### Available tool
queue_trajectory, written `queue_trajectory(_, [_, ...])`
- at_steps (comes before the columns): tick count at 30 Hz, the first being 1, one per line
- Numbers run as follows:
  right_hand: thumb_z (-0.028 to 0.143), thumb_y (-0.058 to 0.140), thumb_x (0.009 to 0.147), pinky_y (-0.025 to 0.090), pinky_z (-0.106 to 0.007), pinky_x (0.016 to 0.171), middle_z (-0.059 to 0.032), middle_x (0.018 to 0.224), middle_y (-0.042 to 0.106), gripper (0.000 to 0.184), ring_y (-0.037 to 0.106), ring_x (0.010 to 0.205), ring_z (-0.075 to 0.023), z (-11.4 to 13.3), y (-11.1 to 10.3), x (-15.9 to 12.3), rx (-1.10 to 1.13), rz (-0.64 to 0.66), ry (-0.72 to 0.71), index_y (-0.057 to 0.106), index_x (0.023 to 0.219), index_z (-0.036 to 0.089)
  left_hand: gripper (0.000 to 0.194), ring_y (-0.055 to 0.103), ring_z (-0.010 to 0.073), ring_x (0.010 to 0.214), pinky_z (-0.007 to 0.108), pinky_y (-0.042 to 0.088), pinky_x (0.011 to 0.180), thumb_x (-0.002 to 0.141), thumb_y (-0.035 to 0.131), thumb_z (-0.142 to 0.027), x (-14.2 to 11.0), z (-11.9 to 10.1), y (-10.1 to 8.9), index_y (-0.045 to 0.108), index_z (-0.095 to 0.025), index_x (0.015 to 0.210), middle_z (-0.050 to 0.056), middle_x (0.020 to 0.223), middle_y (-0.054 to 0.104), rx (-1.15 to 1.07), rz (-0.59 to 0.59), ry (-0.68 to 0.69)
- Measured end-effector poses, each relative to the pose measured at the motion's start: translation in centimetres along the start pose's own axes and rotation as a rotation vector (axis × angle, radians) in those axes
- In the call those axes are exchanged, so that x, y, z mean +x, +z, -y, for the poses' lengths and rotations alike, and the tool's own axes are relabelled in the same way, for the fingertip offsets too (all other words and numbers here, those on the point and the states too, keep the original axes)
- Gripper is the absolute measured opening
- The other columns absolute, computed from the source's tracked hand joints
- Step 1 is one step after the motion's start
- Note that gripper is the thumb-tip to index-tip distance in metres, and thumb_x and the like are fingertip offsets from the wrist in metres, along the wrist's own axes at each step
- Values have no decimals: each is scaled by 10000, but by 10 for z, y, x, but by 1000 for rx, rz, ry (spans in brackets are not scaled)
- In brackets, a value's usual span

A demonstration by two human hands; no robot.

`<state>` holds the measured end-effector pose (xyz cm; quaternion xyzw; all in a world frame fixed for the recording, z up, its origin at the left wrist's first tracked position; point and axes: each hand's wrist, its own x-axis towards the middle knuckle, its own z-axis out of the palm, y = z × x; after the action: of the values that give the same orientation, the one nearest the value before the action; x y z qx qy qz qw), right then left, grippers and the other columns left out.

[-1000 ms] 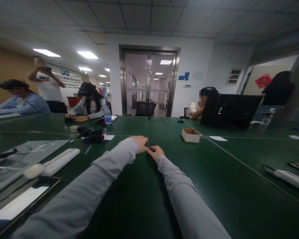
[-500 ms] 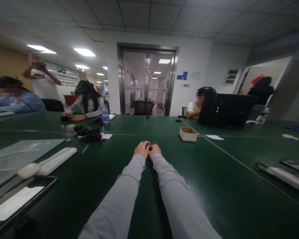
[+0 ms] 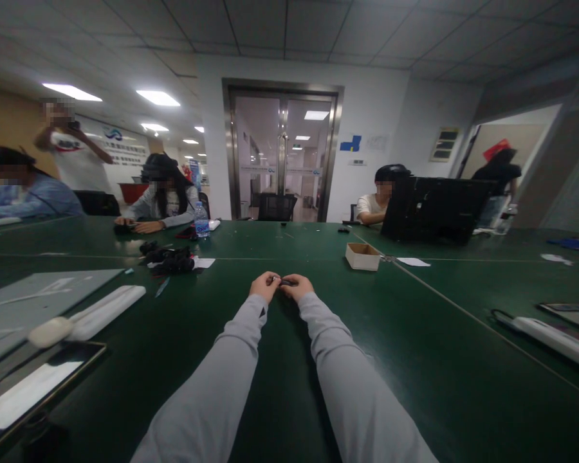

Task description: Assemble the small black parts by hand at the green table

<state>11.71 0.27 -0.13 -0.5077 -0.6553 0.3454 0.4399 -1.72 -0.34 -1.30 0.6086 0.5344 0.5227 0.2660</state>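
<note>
Both my arms reach forward over the green table (image 3: 376, 334). Between my fingertips is a small, dark, slim object (image 3: 285, 281), too small and dim to name. My right hand (image 3: 299, 287) pinches it from the right. My left hand (image 3: 263, 287) is closed, with thumb and fingers meeting at the object's left end. A tiny bright spot shows at those left fingers. Most of the object is covered by my fingers.
An open small box (image 3: 363, 258) stands right of my hands. Dark gear (image 3: 171, 260) and a water bottle (image 3: 201, 222) are to the left. A phone (image 3: 38, 392) and a white power strip (image 3: 109, 312) lie nearer left. Across the table, people sit; a monitor (image 3: 437, 209) stands right.
My hands have moved slightly apart, showing more of the dark object between them. The whole view has shifted a little. A person at the far right has changed posture.
</note>
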Motion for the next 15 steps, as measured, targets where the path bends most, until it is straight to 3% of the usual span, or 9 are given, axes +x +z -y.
queue_trajectory(3, [97, 625, 635, 474, -201, 469, 19, 543, 581, 232, 525, 431, -71, -2, -3, 5, 305, 50, 107, 608, 864, 124, 186, 598, 122, 640, 228, 480, 592, 667, 594, -267, 3, 5, 0, 608, -155, 815, 35, 711, 623, -105, -1, -33])
queue_trajectory(6, [70, 641, 628, 474, -174, 431, 22, 477, 563, 206, 534, 411, -70, -2, -7, 7, 468, 69, 173, 610, 828, 107, 205, 600, 131, 646, 242, 485, 619, 627, 635, -263, 5, 9, 0, 619, -149, 797, 38, 690, 630, -153, -7, -31])
queue_trajectory(15, [97, 646, 655, 469, -153, 398, 0, 460, 574, 100, 534, 388, -72, -3, -9, 8, 584, 20, 223, 599, 743, 89, 274, 598, 149, 700, 305, 483, 724, 543, 700, -233, 5, 7, -7, 634, -130, 788, 71, 751, 653, -233, 72, -18])
